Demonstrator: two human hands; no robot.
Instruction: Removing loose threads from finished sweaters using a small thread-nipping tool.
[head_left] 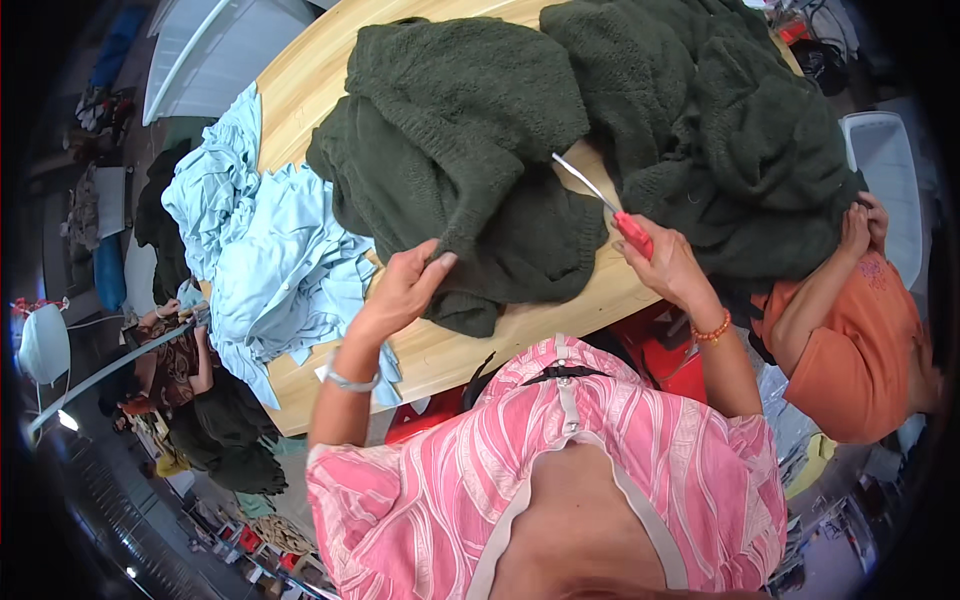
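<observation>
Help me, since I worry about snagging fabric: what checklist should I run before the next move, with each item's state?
1. Left hand grips the dark green knitted garment: ok, pinched near its front edge.
2. Right hand holds the slim metal tool with the red handle: ok.
3. Tool tip free of the knit: cannot tell; it points at the garment, contact unclear.
4. Pale blue thin-fabric pile wholly on the light wooden table: not ok, it spills past the left edge.
5. Co-worker's hands apart from the tool: ok, off to the right.
</observation>
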